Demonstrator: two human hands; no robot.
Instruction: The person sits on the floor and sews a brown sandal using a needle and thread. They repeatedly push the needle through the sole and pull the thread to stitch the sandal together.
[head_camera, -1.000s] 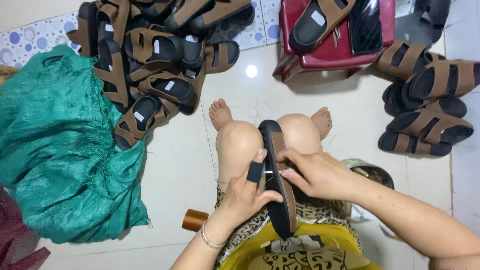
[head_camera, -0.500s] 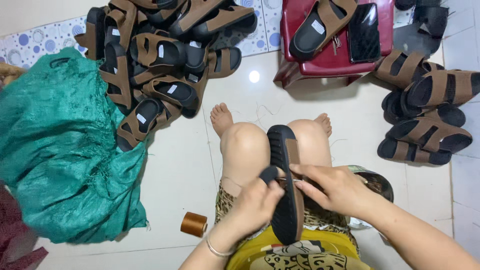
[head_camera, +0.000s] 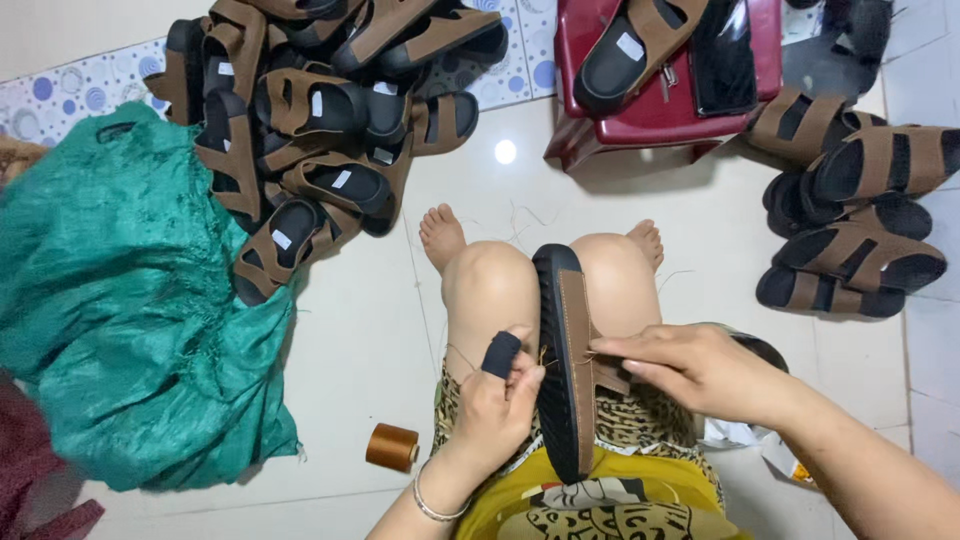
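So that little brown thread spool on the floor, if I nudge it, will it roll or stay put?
The thread spool lies on its side on smooth glossy tile, so a nudge would probably set it rolling. It looks small and likely light, so it should lift easily. Loose thread may unwind as it moves.

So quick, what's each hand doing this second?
Left hand: fingers closed against the black sole edge of the sandal standing between the knees; one finger wears a dark cover.
Right hand: fingers pinched at the sandal's brown strap.
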